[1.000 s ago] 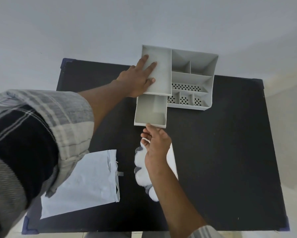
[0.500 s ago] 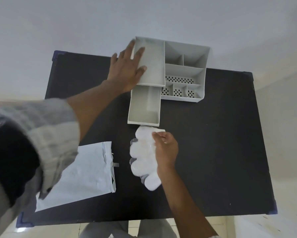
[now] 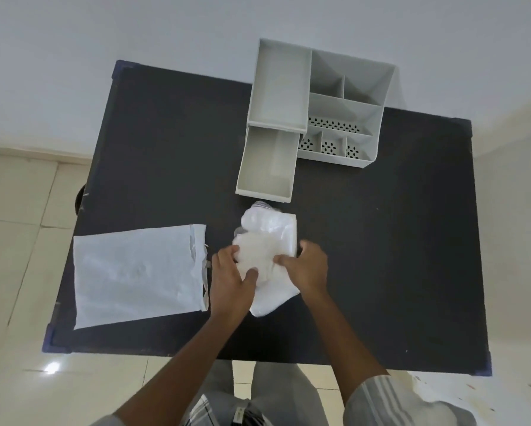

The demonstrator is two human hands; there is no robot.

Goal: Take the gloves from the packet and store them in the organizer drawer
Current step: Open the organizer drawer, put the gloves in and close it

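On the black table (image 3: 381,241), just in front of the pulled-out drawer (image 3: 267,167), both hands now close on the white gloves (image 3: 267,238) — half a second ago only the right hand held them, while the left lay flat on top of the organizer (image 3: 344,109). That left hand (image 3: 230,281) has let go of the organizer and come down to the bundle, its thumb pressing into the near edge, and the right hand (image 3: 307,265) pinches the bundle from the other side; neither hand is empty, both grasp the gloves. The gloves lie bunched on the table, close to the drawer's front wall but not in it, and the drawer looks empty. Well to the left, the flat white packet (image 3: 135,275) lies with its open mouth toward the hands, apart from the gloves. My reading is that the opening step is finished and the person is gathering or folding the gloves smaller — a sensible move, since the drawer is narrow and the loose bundle looks about as wide as it.
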